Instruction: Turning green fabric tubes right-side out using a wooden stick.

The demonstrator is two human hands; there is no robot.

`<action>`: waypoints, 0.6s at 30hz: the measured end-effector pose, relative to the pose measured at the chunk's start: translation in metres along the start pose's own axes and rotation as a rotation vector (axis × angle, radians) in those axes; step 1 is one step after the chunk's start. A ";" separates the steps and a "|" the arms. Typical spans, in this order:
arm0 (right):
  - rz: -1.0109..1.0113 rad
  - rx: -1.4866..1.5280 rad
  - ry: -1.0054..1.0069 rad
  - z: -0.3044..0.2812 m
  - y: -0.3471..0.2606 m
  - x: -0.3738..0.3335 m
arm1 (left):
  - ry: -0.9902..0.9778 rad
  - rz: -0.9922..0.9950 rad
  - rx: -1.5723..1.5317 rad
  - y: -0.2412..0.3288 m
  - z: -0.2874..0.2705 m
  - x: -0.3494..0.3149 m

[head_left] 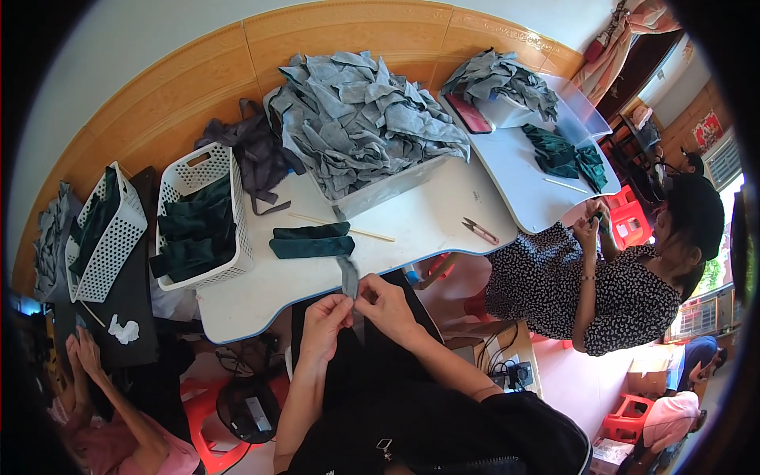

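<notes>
Just off the near edge of the white table, my left hand and my right hand pinch the lower end of a narrow grey fabric strip. Fingertips of both hands nearly meet on it, and its upper end reaches over the table edge. Beyond it lie two dark green velvet strips side by side. A thin wooden stick lies slantwise behind them. To the right are thread snips with dark blades.
A bin heaped with grey fabric pieces stands at the back. White perforated baskets of green pieces are on the left, beside dark cloth. A seated person works at the right; another person's hands show lower left.
</notes>
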State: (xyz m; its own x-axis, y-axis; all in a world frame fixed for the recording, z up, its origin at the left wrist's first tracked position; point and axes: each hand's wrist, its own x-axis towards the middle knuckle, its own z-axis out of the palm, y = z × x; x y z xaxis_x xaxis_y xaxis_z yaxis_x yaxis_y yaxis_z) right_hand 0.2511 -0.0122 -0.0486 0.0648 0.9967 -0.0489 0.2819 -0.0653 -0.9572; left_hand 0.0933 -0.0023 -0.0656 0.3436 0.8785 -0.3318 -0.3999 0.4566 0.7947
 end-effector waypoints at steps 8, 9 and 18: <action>-0.032 0.219 -0.043 0.009 0.014 0.003 | 0.142 0.047 -0.154 0.000 0.004 -0.003; -0.003 0.235 -0.073 0.009 0.014 0.002 | 0.130 0.031 -0.228 0.001 0.002 -0.001; -0.125 0.018 0.039 0.017 -0.003 -0.005 | 0.135 -0.034 -0.320 -0.012 0.014 -0.004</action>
State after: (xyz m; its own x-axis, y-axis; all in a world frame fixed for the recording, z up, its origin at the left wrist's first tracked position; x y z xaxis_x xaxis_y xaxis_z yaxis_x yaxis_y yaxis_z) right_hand 0.2335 -0.0160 -0.0499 0.0678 0.9943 0.0824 0.2730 0.0610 -0.9601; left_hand 0.1091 -0.0132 -0.0669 0.2541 0.8631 -0.4364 -0.6440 0.4876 0.5895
